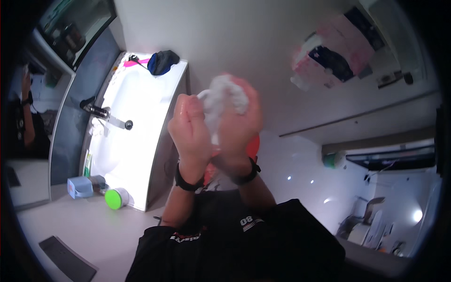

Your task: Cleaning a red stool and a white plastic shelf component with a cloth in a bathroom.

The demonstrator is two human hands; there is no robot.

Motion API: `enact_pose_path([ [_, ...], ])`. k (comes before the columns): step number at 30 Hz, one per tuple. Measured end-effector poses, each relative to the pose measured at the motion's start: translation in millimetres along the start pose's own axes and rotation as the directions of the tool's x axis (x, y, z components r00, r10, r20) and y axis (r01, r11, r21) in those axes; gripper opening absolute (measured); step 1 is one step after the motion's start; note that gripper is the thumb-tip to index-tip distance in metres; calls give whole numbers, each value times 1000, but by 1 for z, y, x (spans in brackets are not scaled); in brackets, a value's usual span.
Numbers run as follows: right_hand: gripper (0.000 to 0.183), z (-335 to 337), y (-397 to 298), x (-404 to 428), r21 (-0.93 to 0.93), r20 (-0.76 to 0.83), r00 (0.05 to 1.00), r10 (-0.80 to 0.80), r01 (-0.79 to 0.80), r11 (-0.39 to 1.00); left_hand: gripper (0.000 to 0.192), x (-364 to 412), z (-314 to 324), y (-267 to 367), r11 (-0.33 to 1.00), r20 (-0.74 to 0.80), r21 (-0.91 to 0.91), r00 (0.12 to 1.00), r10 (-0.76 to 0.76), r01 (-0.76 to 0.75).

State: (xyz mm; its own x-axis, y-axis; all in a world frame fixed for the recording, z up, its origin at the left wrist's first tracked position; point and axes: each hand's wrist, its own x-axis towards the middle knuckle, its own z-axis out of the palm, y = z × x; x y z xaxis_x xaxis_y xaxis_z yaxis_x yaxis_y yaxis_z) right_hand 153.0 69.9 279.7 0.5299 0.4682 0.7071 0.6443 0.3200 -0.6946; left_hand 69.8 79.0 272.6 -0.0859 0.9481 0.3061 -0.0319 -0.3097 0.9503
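Observation:
A bunched white cloth point(225, 93) is gripped between both hands in front of my chest. My left hand point(190, 123) is closed in a fist around one end of it. My right hand point(243, 112) clasps the larger wad and is blurred. The cloth's exact kind is hidden by the folds and blur. Below the hands, partly covered by my wrists, shows a red basin or bucket point(253, 146); its contents cannot be made out.
To the left is a white washbasin point(141, 95) with a dark faucet point(97, 110). On its ledge lie a grey-and-blue cloth point(162, 62), a green-lidded jar point(116, 198) and a light-blue container point(80, 187). Pink bags point(338, 49) hang on the wall at upper right.

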Motion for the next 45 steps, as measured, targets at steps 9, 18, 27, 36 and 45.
enact_pose_path([
  [9,35,-9,9,21,506,346,809,476,-588,631,39,14,-29,7,831,-8,-479,945,-326,283],
  [18,52,-8,-8,22,526,753,641,149,-722,450,34,7,-11,20,695,16,-635,905,-424,337],
  [27,24,19,-33,-2,502,476,868,142,-400,766,37,-4,-4,-13,948,-339,-3,893,297,-317],
  [36,17,20,-41,-1,416,567,817,105,-394,820,34,4,-58,15,955,-85,-278,988,-128,100],
  [45,34,19,-14,40,485,540,592,-599,363,796,34,18,-91,24,754,289,-466,885,-365,463],
])
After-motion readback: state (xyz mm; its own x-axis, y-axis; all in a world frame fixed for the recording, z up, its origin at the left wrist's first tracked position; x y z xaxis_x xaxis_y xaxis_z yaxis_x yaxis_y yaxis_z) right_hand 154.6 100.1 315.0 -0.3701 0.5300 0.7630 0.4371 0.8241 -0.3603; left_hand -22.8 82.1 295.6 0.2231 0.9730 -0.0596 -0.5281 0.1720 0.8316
